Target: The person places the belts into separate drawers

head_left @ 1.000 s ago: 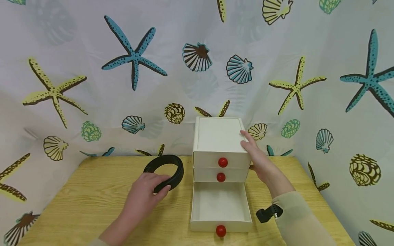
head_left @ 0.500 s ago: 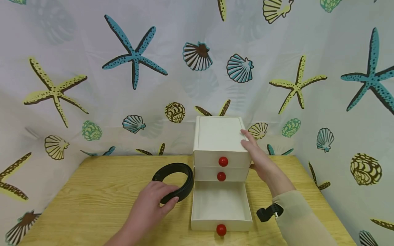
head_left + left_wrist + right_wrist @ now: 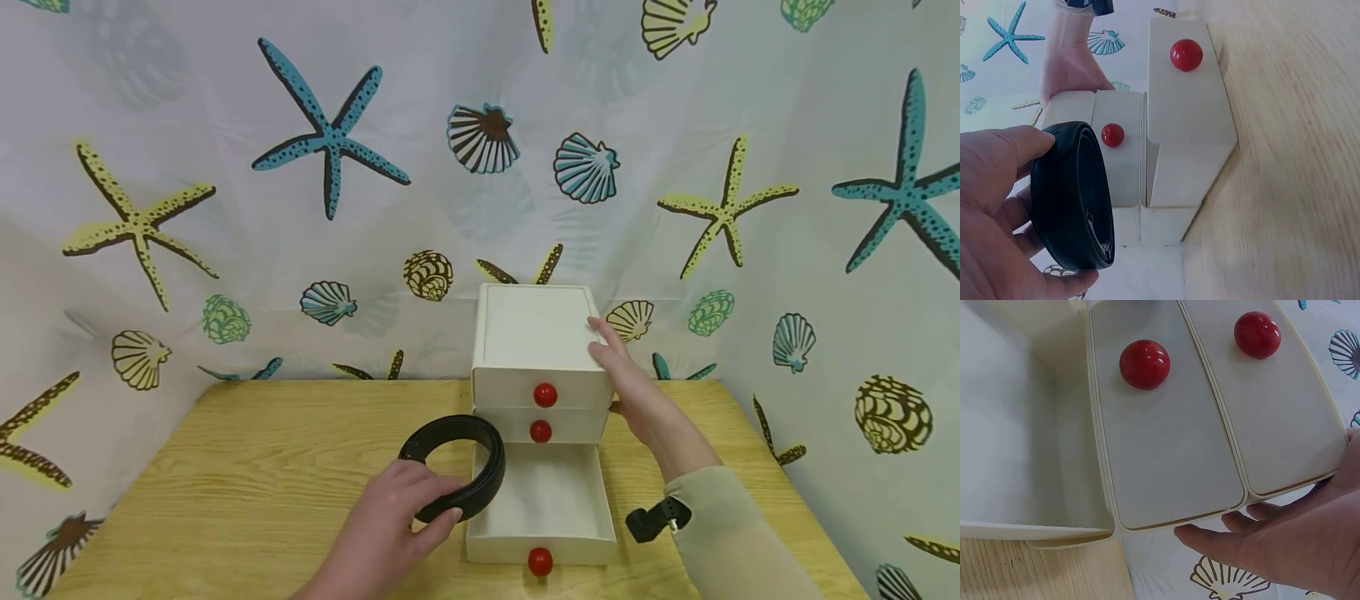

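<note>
My left hand (image 3: 397,517) pinches the near side of a coiled black belt (image 3: 491,475), thumb below and fingers over it. The coil is tilted and overlaps the left side of the pulled-out bottom drawer (image 3: 555,500) in the head view. Bare white inside shows in that drawer. In the left wrist view the belt (image 3: 1060,194) stands in front of the drawer fronts. My right hand (image 3: 637,387) rests on the right side of the white drawer box (image 3: 536,325), fingertips over its top edge. In the right wrist view its fingers (image 3: 1210,544) lie along the side wall.
The two upper drawers, with red knobs (image 3: 545,395), are closed. Another red knob (image 3: 540,562) sits on the bottom drawer's front. The box stands on a wooden table (image 3: 225,483), before a curtain (image 3: 465,217) printed with shells and starfish.
My left hand has carried the belt right and toward me, from beside the box to the open drawer's left edge. My right hand stays in place on the box.
</note>
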